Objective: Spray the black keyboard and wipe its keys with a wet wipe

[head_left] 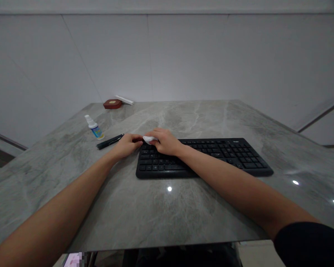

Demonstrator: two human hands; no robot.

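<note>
A black keyboard point(245, 155) lies flat on the grey marbled table. My right hand point(167, 142) is closed around a white wad of tissue or cloth point(149, 139), pressed down at the keyboard's far left corner. At that same corner, the thumb and fingers of my left hand point(129, 145) grip the keyboard's left edge; the fingertips are partly hidden. Just beyond my left wrist rests a dark brush-like tool or pen point(110, 141), its exact kind unclear. My right forearm crosses over the middle keys.
A white spray bottle point(94, 127) with a blue and yellow label is on the left. Near the back wall sit a reddish-brown case point(113, 104) and a thin white strip-shaped box point(124, 100). The table point(167, 218) ends close to my body.
</note>
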